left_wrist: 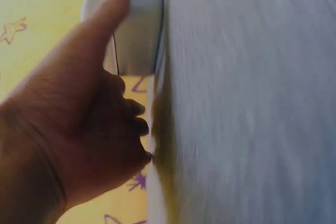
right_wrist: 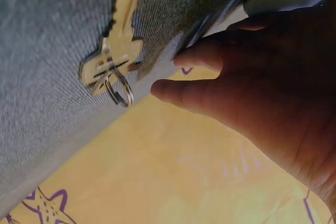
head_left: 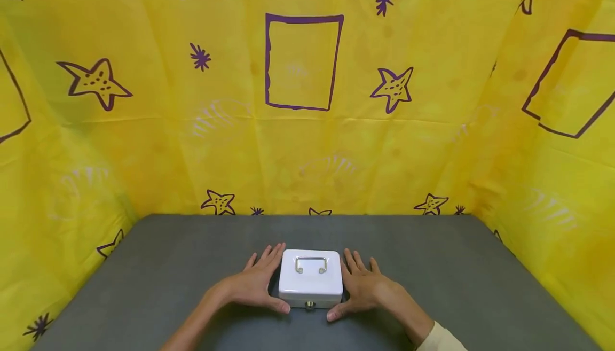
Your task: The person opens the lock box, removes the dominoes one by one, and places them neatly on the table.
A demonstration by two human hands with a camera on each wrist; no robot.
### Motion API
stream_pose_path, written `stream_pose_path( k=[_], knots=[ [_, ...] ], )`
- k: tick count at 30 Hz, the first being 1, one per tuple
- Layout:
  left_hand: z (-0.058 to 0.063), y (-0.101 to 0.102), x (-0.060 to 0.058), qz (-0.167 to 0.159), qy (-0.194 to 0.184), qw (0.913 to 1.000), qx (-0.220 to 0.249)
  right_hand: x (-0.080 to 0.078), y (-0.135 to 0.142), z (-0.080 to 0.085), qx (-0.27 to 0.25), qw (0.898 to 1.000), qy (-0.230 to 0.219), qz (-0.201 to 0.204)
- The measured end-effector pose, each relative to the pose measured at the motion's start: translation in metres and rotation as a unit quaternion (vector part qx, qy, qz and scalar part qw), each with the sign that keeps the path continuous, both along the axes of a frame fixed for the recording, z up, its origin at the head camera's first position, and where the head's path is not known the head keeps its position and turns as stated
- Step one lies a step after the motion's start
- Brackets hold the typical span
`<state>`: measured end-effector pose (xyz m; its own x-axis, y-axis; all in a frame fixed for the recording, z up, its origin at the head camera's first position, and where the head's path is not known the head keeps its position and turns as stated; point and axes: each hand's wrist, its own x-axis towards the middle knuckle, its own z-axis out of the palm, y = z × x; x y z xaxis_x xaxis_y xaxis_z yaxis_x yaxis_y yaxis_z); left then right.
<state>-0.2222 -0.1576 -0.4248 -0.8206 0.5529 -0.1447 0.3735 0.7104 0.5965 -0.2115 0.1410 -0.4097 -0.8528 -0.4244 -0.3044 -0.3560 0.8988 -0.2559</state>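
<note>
A small white cash box [head_left: 309,276] sits on the grey table, lid down. A wire handle [head_left: 310,264] lies on its lid, and a round lock [head_left: 309,304] faces front. My left hand [head_left: 254,282] is along the box's left side, fingers extended, thumb at the front left corner. The right hand [head_left: 362,287] mirrors it on the other side, fingers spread and thumb by the front right corner. In the left wrist view, the thumb overlaps the box [left_wrist: 142,40]. Keys on a metal ring [right_wrist: 113,59] lie on grey cloth before the right hand [right_wrist: 262,87] in the right wrist view.
The dark grey tabletop [head_left: 168,265] extends around the box on all sides. Yellow fabric [head_left: 307,142] printed with purple stars and frames hangs behind the table and along both sides. A light sleeve [head_left: 439,337] covers the right forearm.
</note>
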Motion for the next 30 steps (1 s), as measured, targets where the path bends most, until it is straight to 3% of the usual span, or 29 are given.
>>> stream_pose_path(
  k=[6, 12, 22, 30],
  knots=[
    [-0.005, 0.001, -0.005, -0.005, 0.017, 0.9994, 0.028, 0.0, -0.007, -0.001, 0.008, 1.0, 0.006, -0.003],
    [-0.012, 0.005, -0.006, -0.02, 0.04, 0.9988, 0.021, 0.003, -0.014, 0.004, 0.035, 0.999, 0.01, -0.024],
    [-0.027, 0.017, -0.004, -0.023, 0.076, 0.9966, 0.024, -0.004, -0.007, -0.025, 0.065, 0.997, 0.037, -0.013],
    [-0.023, 0.018, -0.003, -0.012, 0.088, 0.996, -0.001, -0.005, -0.009, -0.028, 0.056, 0.997, 0.034, -0.035]
  ],
)
